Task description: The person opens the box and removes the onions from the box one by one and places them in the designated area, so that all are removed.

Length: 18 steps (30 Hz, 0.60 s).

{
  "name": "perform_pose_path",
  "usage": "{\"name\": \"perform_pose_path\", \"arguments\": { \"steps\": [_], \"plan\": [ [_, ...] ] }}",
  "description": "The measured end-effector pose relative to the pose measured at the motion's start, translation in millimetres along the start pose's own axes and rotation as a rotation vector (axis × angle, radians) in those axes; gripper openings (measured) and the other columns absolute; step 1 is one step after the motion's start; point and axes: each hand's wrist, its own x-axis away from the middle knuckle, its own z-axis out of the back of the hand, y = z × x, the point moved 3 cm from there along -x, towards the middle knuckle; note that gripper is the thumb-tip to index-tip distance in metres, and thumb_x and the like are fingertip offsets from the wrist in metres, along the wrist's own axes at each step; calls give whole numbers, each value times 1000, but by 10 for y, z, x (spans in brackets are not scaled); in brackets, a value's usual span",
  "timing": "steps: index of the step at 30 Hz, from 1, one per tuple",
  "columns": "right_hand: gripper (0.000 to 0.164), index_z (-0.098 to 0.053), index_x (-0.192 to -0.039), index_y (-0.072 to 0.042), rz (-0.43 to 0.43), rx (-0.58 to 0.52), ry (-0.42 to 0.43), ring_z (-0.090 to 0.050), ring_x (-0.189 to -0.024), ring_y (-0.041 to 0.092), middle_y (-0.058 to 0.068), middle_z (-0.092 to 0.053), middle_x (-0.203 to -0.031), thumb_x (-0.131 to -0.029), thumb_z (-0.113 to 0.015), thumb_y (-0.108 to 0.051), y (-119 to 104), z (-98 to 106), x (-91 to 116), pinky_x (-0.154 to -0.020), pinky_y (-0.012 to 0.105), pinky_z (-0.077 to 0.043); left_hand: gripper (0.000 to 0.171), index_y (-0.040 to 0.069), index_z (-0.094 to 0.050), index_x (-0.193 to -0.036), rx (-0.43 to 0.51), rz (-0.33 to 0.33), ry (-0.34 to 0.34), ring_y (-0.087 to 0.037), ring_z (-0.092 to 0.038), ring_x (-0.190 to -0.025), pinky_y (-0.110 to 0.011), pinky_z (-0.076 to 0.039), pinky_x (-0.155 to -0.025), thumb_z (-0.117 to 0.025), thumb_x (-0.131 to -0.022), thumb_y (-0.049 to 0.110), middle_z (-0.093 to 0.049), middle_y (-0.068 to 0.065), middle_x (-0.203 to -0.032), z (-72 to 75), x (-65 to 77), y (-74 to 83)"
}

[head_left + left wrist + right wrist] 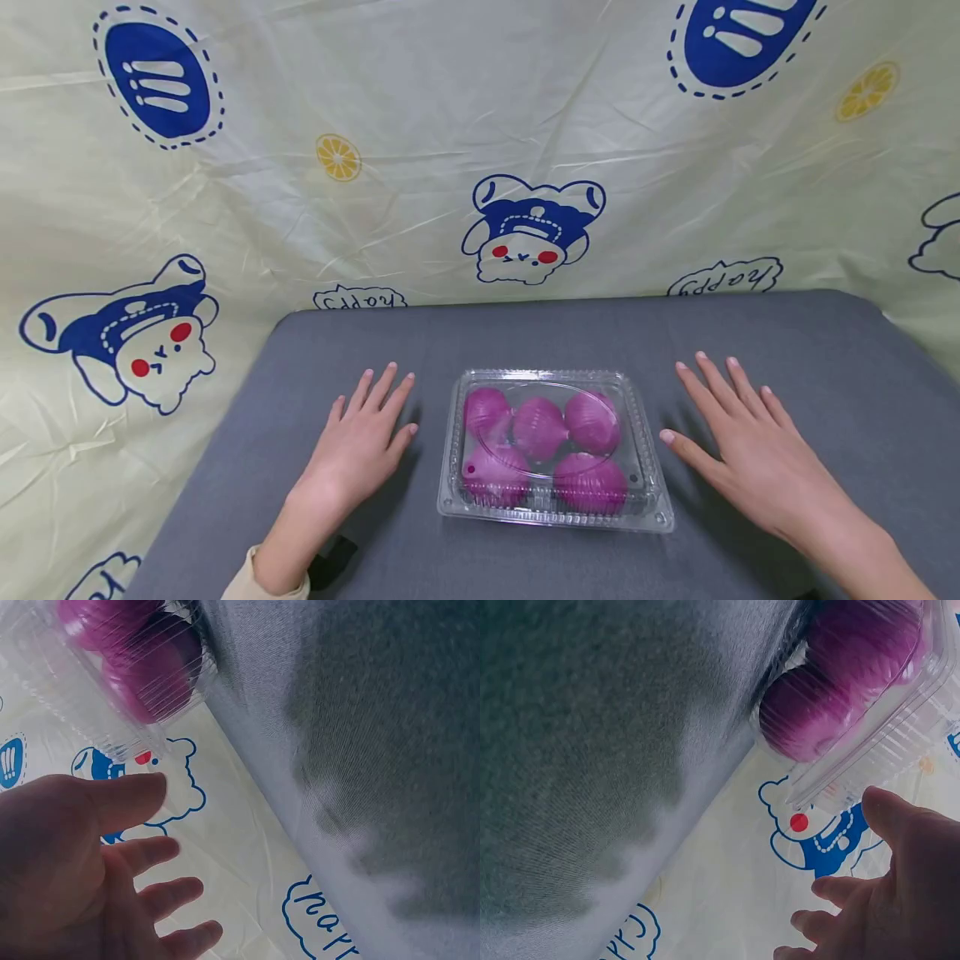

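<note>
I hold my left hand [360,446] and my right hand [757,458] out over a dark grey, cloth-covered table [570,333], fingers extended and spread, gripping nothing. Between them, near the middle of the table, sits a clear plastic rectangular box [555,517] with a ribbed rim and a see-through lid over its contents. Inside are five round, glossy purple bulbs [540,427] that look like onions: three along the far side and two along the near side.

My left thumb points toward the box's left side and my right thumb toward its right side; both are near it but apart from the plastic. I cannot tell whether either palm touches the cloth. A beige sleeve [262,579] ends at my left wrist, with a black object [332,562] just beside it.

Behind the table hangs a creased, cream-coloured sheet [420,75] printed with blue-capped cartoon animals, blue ovals, orange slices and lettering inside wavy outlines.
</note>
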Motion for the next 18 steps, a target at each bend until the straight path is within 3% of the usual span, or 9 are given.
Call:
{"name": "perform_pose_path", "arguments": {
  "steps": [9, 18],
  "plan": [
    [87, -13, -160, -20, 40, 18, -19, 11, -148, 33, 14, -6, -164, -94, -46, -67, -133, 46, 28, -111, 49, 20, 64, 18, -31, -156, 63, -51, -13, -32, -14, -148, -64, -19, -110, -55, -100, 38, -20, -7, -162, 55, 82, 26],
    [84, -17, -159, -20, 131, 47, 76, 4, -149, 27, 12, -18, -162, -94, -52, -61, -304, 87, 28, -115, 44, 15, 58, 14, -40, -152, 158, -223, 144, -28, -28, -144, -57, -28, -109, -58, -99, 30, -32, -5, -158, 94, 206, 128]
  ]
}}
